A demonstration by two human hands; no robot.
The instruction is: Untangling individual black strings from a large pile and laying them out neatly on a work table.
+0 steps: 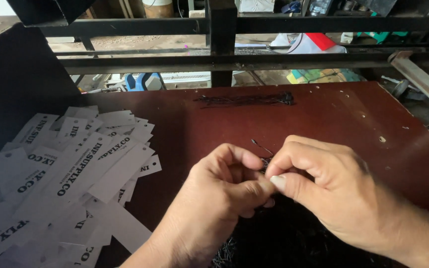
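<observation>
Thread (263, 155) pinched btwn left hand (222, 191) & right hand (323, 191), hands together, fingertips touching.

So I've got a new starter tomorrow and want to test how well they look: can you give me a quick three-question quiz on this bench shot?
1. True or false: the left hand and right hand are pinching the same thin black string between their fingertips.
2. Which side of the reddish-brown table holds the pile of white paper tags? A) the person's left B) the person's right C) the far edge
3. What lies alone near the table's far edge, below the black metal frame?

Key
1. True.
2. A.
3. A laid-out bundle of black strings.
</observation>
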